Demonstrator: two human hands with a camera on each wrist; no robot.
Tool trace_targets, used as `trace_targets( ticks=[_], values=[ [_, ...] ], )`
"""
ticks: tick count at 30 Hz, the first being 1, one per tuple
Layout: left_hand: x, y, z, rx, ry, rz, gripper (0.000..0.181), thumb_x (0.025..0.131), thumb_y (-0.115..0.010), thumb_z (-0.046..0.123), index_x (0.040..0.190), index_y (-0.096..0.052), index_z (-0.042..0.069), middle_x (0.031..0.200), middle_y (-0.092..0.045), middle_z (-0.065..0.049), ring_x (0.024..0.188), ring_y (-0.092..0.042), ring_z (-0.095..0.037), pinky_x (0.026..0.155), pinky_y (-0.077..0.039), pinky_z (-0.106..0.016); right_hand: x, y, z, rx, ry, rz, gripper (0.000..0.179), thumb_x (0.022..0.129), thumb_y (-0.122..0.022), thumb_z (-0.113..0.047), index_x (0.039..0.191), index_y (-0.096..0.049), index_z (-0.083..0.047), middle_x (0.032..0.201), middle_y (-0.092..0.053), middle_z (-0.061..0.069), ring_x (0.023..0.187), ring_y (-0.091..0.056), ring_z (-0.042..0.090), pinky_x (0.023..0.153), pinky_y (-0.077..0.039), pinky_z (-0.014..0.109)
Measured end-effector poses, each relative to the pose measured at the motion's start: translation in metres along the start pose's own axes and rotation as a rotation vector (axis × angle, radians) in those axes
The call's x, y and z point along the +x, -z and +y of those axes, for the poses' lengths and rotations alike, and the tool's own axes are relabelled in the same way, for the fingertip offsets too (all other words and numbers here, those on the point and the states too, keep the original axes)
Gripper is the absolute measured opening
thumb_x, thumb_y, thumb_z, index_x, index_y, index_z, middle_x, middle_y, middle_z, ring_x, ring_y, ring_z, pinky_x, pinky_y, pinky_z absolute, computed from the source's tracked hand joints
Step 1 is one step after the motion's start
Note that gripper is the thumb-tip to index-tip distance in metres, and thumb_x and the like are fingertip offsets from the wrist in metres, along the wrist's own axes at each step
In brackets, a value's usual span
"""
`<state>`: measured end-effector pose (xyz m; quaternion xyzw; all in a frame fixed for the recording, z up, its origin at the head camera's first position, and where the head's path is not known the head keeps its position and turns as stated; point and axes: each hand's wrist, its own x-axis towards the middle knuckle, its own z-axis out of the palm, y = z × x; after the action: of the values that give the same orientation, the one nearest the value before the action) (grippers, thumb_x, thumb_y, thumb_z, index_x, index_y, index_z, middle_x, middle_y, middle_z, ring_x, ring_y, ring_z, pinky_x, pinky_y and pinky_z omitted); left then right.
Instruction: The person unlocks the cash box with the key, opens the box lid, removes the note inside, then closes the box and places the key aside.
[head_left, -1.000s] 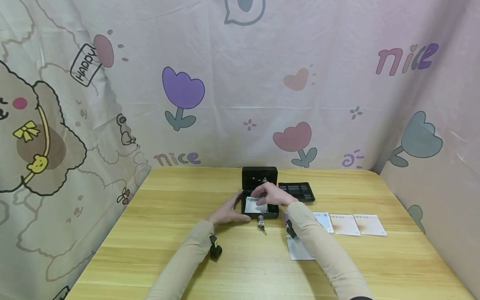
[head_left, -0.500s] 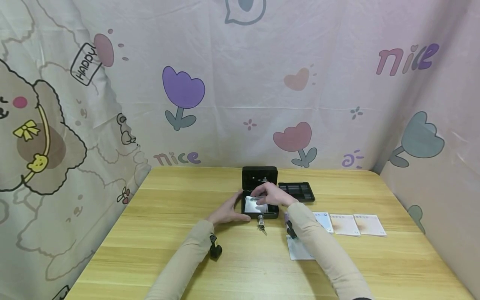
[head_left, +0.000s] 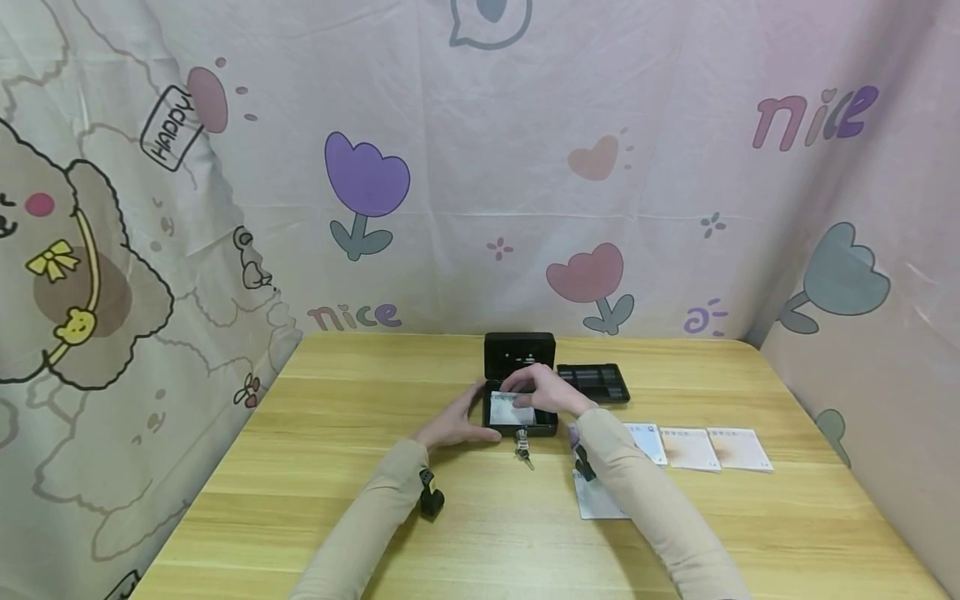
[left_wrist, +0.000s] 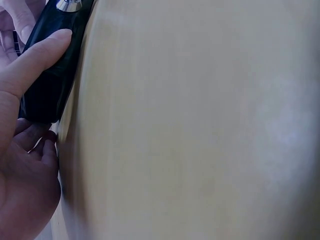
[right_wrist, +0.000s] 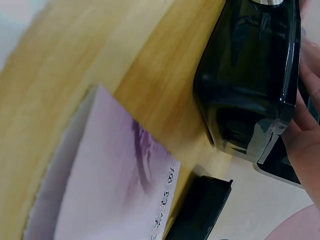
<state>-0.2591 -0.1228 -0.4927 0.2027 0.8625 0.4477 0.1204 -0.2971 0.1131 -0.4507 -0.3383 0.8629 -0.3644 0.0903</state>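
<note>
A small black cash box stands with its lid raised at the middle of the table. My left hand grips its left side, the thumb along the front face; in the left wrist view that thumb lies near the lock. Inside the box lies a pale printed slip of paper. The right hand reaches over the box's right wall and pinches the slip near its back edge; the fingertips are partly hidden. Keys hang from the front lock.
A black compartment tray lies right of the box. More printed slips lie in a row at right, with another slip in front, partly under my right forearm. A folded purple slip shows close by. Patterned cloth hangs behind the table.
The slip in the box caught a brighter glare half a second ago and looks duller now. The right fingers shift only very slightly; the left hand and the box keep their place.
</note>
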Motion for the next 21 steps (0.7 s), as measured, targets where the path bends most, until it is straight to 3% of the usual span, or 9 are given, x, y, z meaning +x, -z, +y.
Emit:
trace_targets(
  ticks=[10, 21],
  values=[
    [0.0003, -0.0001, -0.0001, 0.005, 0.006, 0.000, 0.112, 0.078, -0.087, 0.031, 0.161, -0.016, 0.006, 0.168, -0.020, -0.020, 0.155, -0.023, -0.038, 0.127, -0.023, -0.056, -0.0020, -0.0003, -0.0017, -0.021, 0.010, 0.092, 0.023, 0.090, -0.068, 0.000, 0.109, -0.076, -0.008, 0.108, -0.076, 0.010, 0.086, -0.066, 0.012, 0.074, -0.057, 0.024],
    [0.0016, -0.0003, -0.0016, -0.021, -0.020, -0.007, 0.112, 0.079, -0.087, 0.028, 0.161, -0.016, 0.003, 0.167, -0.021, -0.021, 0.155, -0.024, -0.036, 0.128, -0.022, -0.053, -0.0089, 0.0018, -0.0048, 0.032, 0.027, 0.178, 0.021, 0.089, -0.069, 0.001, 0.107, -0.077, -0.008, 0.108, -0.076, 0.010, 0.090, -0.069, 0.016, 0.081, -0.060, 0.031]
  ],
)
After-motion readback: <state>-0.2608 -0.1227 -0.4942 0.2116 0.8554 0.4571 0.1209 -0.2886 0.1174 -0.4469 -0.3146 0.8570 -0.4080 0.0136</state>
